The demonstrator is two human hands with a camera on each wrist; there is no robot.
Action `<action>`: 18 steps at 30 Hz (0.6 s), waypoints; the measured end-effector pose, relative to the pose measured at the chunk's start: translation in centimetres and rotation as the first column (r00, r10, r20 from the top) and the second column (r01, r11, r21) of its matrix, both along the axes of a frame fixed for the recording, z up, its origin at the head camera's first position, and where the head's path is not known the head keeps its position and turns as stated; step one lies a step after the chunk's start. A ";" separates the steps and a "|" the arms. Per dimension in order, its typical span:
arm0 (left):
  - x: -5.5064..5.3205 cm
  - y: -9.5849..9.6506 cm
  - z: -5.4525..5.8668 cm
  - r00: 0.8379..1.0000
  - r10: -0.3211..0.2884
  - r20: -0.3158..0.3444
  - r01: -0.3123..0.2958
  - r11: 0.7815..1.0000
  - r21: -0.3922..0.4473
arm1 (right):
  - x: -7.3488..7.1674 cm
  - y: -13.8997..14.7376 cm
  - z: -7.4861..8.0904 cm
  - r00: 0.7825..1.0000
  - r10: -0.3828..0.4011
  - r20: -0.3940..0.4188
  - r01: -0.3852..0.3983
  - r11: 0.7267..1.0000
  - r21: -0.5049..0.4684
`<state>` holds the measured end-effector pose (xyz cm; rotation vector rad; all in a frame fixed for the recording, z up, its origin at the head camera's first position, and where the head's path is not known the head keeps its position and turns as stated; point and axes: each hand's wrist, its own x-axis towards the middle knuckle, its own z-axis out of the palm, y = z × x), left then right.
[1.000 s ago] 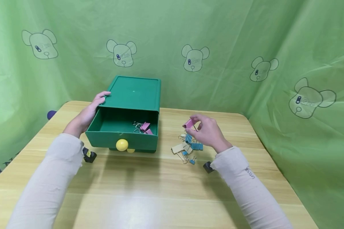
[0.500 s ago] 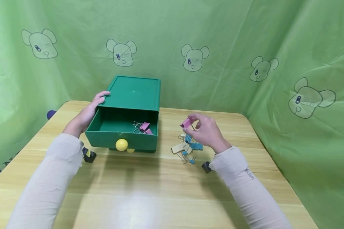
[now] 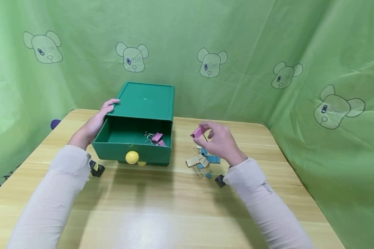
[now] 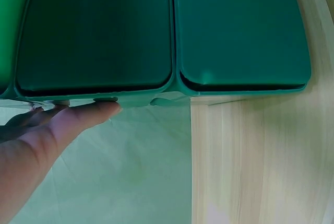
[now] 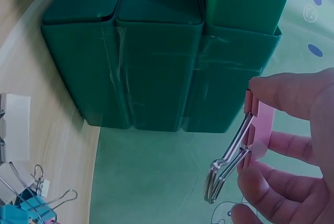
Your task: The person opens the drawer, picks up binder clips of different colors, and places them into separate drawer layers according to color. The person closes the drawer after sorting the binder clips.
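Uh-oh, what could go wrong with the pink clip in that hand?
The right hand pinches the pink clip above the table, so it might slip and fall. The top drawer is pulled out, so the hand could bump its edge and perhaps push it in.

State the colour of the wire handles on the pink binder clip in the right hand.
Silver: the shiny metal wire handles show best in the right wrist view.
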<state>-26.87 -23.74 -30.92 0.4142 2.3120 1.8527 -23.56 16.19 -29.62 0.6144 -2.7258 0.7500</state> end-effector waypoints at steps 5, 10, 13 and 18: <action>-0.1 0.2 -0.1 1.000 -0.006 -0.004 0.005 1.000 -0.008 | 0.3 -0.2 -0.1 1.000 0.002 -0.008 -0.002 1.000 0.001; -0.2 0.3 -0.1 1.000 -0.008 0.009 0.008 1.000 0.010 | 0.5 -0.6 0.0 0.999 0.000 -0.037 0.000 1.000 -0.005; -0.2 0.2 0.1 1.000 -0.006 0.021 0.006 1.000 0.014 | 0.6 -1.0 0.2 0.998 0.010 -0.057 -0.011 1.000 -0.023; 0.0 0.1 0.1 1.000 -0.004 0.031 0.003 0.999 0.034 | 0.8 -1.8 0.5 0.998 0.030 -0.060 -0.033 0.998 -0.050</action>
